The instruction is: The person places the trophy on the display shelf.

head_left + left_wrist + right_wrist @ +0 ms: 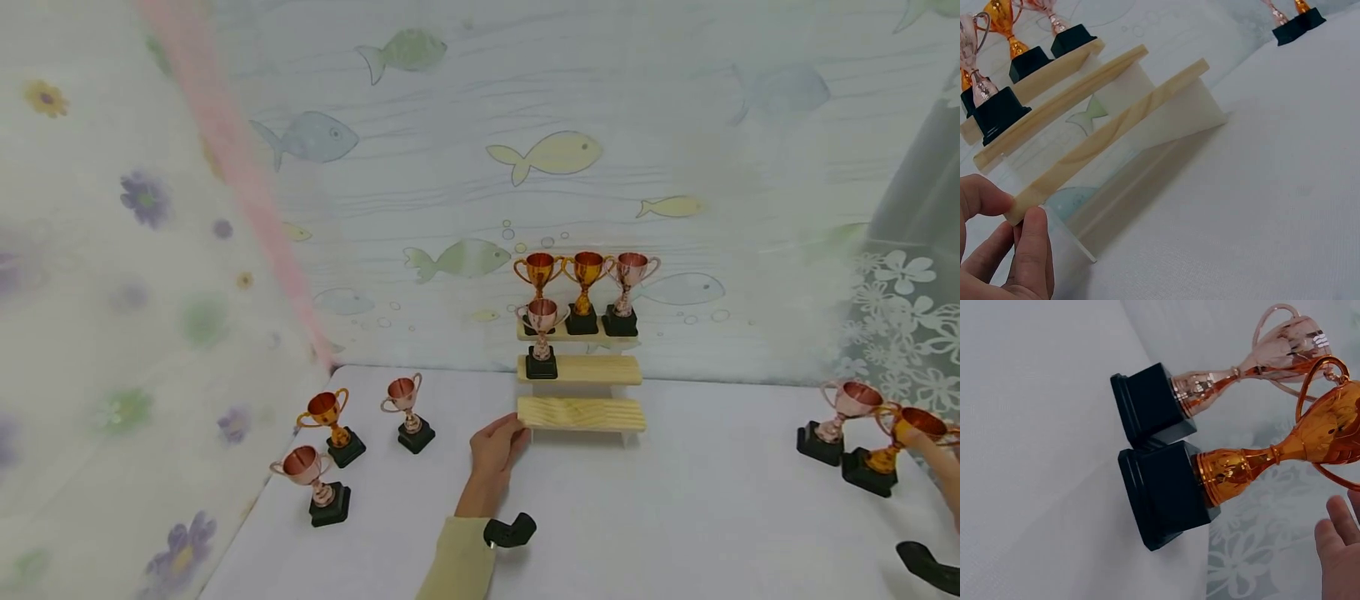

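My left hand [497, 454] pinches the left end of the lowest wooden step of a three-tier display stand [581, 412]. In the left wrist view the thumb lies over the step's corner [1025, 206] and the fingers bend beneath it. At the far right, my right hand [941, 467] is at a gold trophy cup [885, 458], one digit overlapping its bowl in the head view. Its fingers [1335, 528] show loosely extended beside the cup's handle in the right wrist view; the thumb is out of that frame. A rose-gold trophy [832, 429] stands right beside the gold one.
The top tier holds two gold trophies [587, 275] and a rose-gold one [628, 275]; another rose-gold trophy [542, 329] stands on the middle tier. On the table's left are a gold trophy [330, 417] and two rose-gold ones [406, 408]. A fish-print curtain [450, 167] hangs behind.
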The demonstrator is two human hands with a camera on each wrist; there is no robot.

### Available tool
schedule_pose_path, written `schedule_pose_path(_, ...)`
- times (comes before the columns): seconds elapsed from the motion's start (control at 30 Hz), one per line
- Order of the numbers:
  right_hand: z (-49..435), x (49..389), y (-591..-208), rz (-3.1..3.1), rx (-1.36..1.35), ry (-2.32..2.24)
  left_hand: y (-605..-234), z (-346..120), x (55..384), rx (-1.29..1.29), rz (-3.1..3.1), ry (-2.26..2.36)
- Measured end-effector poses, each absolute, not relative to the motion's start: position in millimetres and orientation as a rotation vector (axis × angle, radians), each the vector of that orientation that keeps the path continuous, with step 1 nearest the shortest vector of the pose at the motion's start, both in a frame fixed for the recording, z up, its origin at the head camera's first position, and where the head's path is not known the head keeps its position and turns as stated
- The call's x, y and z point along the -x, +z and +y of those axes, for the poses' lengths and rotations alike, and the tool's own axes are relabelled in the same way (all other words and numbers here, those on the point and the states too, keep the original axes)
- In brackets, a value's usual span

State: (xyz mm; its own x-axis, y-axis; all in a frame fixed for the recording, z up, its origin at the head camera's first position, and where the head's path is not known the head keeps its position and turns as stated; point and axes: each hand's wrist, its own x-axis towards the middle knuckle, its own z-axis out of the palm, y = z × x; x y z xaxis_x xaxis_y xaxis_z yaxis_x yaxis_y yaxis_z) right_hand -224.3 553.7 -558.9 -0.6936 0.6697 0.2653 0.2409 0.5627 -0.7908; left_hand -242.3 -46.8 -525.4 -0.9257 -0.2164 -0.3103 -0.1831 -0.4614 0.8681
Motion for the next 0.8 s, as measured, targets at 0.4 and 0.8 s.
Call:
schedule_pose_path(0.4, 461.7, 187.4, -494.0, -2.165, 0.772, 1.277, -525.5, -46.5, 243.5, -0.618, -1.618, -2.600)
schedule_pose_path(0.8, 488.5, 199.3, -528.5, -2.181, 0.716, 1.330, -524.1, -46.2, 243.8, -0.610, -1.635, -2.588)
